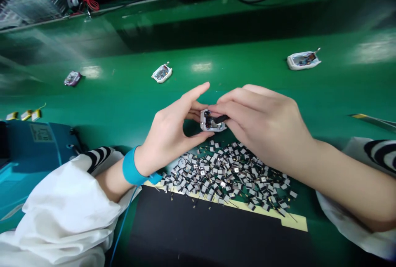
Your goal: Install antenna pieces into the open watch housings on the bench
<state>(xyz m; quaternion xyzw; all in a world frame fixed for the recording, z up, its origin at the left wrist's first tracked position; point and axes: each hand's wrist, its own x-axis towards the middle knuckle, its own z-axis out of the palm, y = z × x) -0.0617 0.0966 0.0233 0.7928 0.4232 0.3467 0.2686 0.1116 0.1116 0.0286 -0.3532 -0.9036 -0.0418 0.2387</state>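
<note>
The pale uncovered casing (213, 121) sits at the hub of the view, held off the green bench (123, 93) or just over it; its height is hard to judge. At its nine o'clock the left hand (170, 128) grips it, thumb along the near edge and fingers on the far side, the index finger lifted free. At three o'clock the right hand (266, 118) pinches a dark strip (221, 119) that reaches inside. A good approach would be to keep the left hold firm at the rim, guide the strip with light fingertip pressure, and spare the exposed board and any thin leads. Working away from the heap of small grey-and-black parts (216, 172) at six o'clock would avoid catching loose leads. The right fingers hide the casing's three o'clock end, and blur leaves it unclear whether the strip is a part's lead or a tool tip; its inner end cannot be made out. Farther out, a white casing (162, 73) lies toward half past ten, another white unit (304, 60) at two and a purple-edged one (72, 78) between nine and ten, their insides too small to read. The tweezers (374, 120) at three o'clock are cut off by the frame.
</note>
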